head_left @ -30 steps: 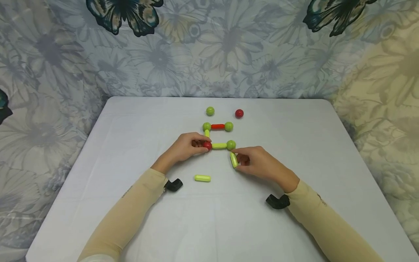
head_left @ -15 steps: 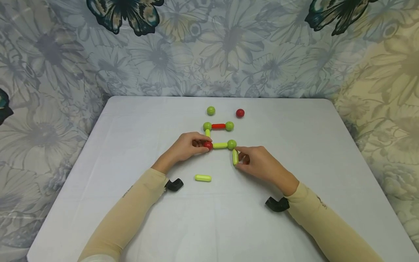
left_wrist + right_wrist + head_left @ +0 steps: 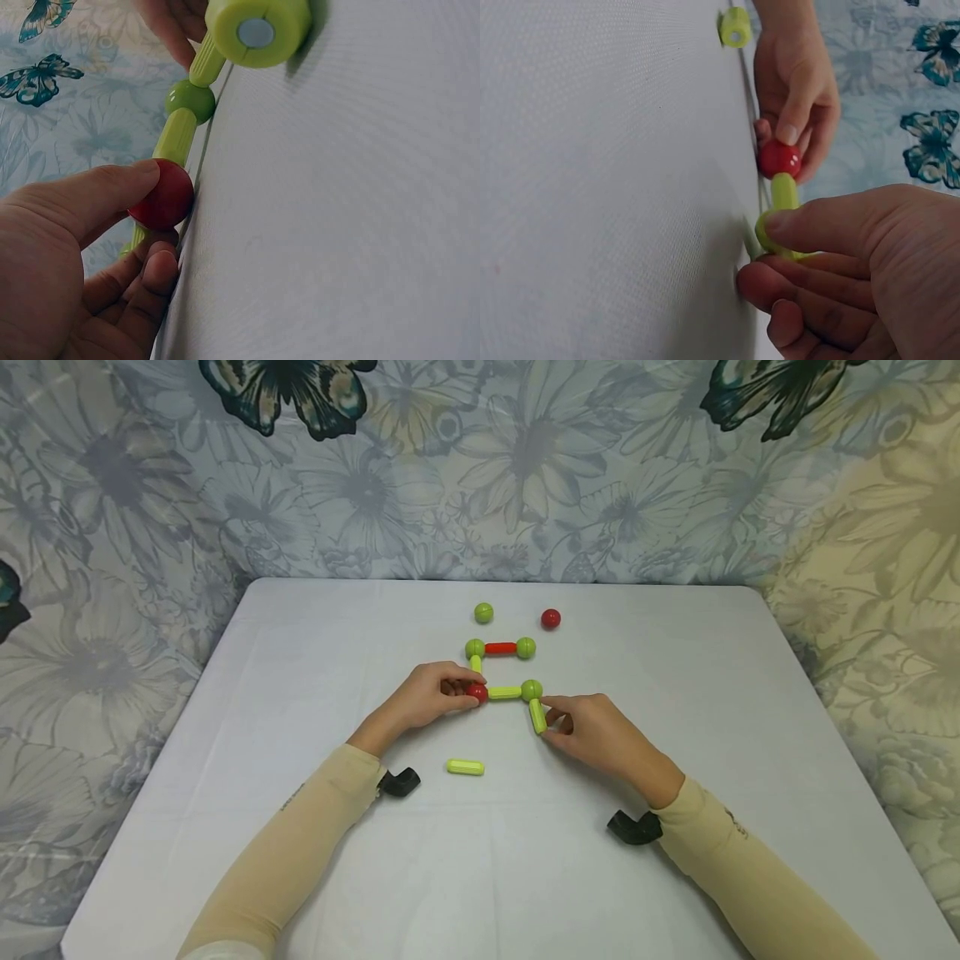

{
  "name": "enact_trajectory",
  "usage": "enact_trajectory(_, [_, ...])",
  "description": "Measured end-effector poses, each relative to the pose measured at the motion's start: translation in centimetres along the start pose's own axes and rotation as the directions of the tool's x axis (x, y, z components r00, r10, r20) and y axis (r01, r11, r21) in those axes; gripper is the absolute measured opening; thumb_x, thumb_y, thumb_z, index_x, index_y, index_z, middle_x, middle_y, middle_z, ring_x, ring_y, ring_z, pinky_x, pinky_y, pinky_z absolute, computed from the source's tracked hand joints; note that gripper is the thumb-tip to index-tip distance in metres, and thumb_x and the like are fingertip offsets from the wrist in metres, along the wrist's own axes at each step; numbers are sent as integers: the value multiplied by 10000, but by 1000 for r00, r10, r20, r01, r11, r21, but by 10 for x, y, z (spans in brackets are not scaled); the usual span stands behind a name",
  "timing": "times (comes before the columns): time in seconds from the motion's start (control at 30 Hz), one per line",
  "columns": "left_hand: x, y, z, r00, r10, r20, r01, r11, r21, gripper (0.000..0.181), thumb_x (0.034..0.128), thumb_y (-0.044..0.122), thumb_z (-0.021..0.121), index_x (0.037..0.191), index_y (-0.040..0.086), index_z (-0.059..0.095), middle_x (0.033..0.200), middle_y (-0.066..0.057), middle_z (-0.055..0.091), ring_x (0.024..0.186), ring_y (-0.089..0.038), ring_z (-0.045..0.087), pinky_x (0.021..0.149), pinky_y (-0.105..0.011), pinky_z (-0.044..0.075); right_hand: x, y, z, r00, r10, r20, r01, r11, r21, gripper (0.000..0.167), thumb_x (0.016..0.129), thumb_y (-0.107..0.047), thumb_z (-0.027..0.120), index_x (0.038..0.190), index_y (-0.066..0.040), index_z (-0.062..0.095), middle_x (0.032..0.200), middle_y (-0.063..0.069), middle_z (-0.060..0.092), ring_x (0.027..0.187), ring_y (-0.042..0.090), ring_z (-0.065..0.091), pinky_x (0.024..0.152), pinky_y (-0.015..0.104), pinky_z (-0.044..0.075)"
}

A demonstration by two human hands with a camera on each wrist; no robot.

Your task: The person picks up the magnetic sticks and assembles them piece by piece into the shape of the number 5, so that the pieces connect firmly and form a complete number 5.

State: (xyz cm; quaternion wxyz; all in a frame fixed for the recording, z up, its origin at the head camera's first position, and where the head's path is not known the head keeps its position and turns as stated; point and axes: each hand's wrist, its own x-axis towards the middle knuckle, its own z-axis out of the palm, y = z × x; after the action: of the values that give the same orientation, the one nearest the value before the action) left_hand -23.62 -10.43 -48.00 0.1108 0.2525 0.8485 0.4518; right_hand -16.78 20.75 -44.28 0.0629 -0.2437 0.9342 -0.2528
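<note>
My left hand pinches a red ball between thumb and fingers; the left wrist view shows the thumb on it. From that ball a yellow-green rod runs right to a green ball. My right hand holds another yellow-green rod at its side, one end against this green ball, the rod slanting toward me. Behind the red ball a short rod reaches a second green ball, joined by a red rod to a third.
A loose yellow-green rod lies nearer me on the white table, between the forearms. Farther back sit a loose green ball and a loose red ball. Patterned cloth hangs behind the table.
The right hand's rod has moved up to the green ball, and its far end now touches it. The rod's tilt has shifted slightly. The left hand keeps its grip on the red ball.
</note>
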Motion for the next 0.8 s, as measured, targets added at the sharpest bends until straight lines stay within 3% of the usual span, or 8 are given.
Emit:
enact_trajectory(0.27, [0,0,0,1000,-7,-2,7,1000,6,333,981,184,850,1310,193,801,1044,23,706,908,-188,637,823,-351,539,0,0,0,1000,11,-24,-11,1000,13,468,921,-53,837,1364,36,717,995,-3,793,788,89,710,724,333,587])
enact_trajectory(0.5, [0,1,-1,1000,-4,-4,4,1000,-3,336,976,179,853,1308,189,802,1050,20,709,912,-192,638,821,-351,538,0,-2,2,995,86,-45,-83,995,51,467,927,-70,841,1369,21,719,1002,8,797,817,111,737,714,331,600])
enact_trajectory(0.8, [-1,2,-1,1000,-7,4,7,1000,-2,339,979,188,852,1313,185,799,1060,19,709,916,-192,638,825,-351,540,1,1,-5,995,96,4,-96,990,104,440,953,-120,830,1360,9,725,1011,-16,784,808,99,713,707,325,588])
